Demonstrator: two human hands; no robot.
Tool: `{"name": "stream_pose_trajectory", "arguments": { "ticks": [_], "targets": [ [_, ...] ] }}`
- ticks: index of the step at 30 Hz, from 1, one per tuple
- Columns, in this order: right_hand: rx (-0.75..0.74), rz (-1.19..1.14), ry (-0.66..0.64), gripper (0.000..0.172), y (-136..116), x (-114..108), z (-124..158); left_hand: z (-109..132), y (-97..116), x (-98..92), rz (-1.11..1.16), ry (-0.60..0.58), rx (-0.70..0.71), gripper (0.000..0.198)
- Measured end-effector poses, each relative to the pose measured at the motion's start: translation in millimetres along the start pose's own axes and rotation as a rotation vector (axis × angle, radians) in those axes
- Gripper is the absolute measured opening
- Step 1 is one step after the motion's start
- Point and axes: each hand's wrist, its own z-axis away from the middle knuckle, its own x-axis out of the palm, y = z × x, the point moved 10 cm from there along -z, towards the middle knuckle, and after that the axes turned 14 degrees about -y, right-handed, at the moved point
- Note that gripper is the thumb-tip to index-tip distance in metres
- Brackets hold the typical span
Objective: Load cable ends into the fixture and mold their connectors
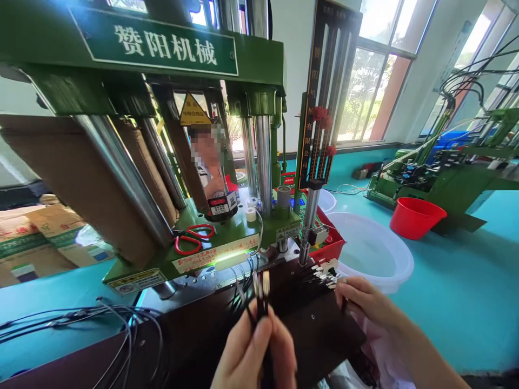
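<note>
My left hand [255,346] is closed around a small bunch of black cables [261,310], whose pale, metallic-looking ends point up toward the machine. On the right, my right hand [363,300] has thumb and fingers pinched together on what looks like a black cable [344,306], mostly hidden by the fingers. Just beyond those fingertips lies a group of cable ends [324,273] with white and silver tips, on the dark brown work board [312,329]. More thin black cables [239,286] run near the machine's front edge, behind my left hand.
A green press [259,67] with steel columns stands ahead. Red-handled scissors [194,237] rest on its bed. Loose black cables [133,324] trail at left. A translucent tub [368,248], a red bucket [417,216] and another green machine [446,178] are at right. A person's reflection shows inside the press.
</note>
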Motion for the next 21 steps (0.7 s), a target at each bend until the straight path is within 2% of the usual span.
{"name": "stream_pose_trajectory", "arguments": {
  "ticks": [2, 3, 4, 7, 8, 9, 11, 12, 15, 17, 21],
  "targets": [
    [-0.062, -0.062, -0.208, 0.045, -26, 34, 4, -21, -13, 9.7, 0.087, -0.025, -0.013, 0.033],
    [-0.075, -0.057, -0.261, 0.044, -38, 47, 5, -33, -26, 19.8, 0.158, -0.065, -0.034, 0.032],
    [-0.067, -0.018, -0.255, 0.04, -47, 52, 4, -43, -41, 33.7, 0.247, -0.135, -0.065, 0.035],
    [0.016, 0.247, -0.055, 0.022, -57, 41, -4, -55, -85, 66.9, 0.449, -0.291, -0.179, 0.048],
    [0.035, 0.331, -0.013, 0.027, -56, 36, -7, -55, -94, 70.9, 0.469, -0.305, -0.196, 0.051],
    [0.04, 0.395, 0.003, 0.039, -55, 31, -11, -54, -100, 72.1, 0.468, -0.307, -0.202, 0.053],
    [-0.012, 0.427, -0.049, 0.062, -52, 28, -20, -51, -106, 71.8, 0.439, -0.31, -0.216, 0.055],
    [-0.055, 0.408, -0.105, 0.063, -53, 29, -24, -50, -108, 72.8, 0.427, -0.324, -0.236, 0.054],
    [-0.118, 0.315, -0.365, 0.041, -56, 49, -35, -49, -112, 78.8, 0.45, -0.385, -0.302, 0.047],
    [-0.085, 0.289, -0.497, 0.041, -56, 66, -39, -53, -112, 80.4, 0.493, -0.394, -0.322, 0.045],
    [-0.068, 0.399, -0.537, 0.039, -54, 93, -48, -61, -114, 70.3, 0.542, -0.293, -0.322, 0.048]
  ]
}}
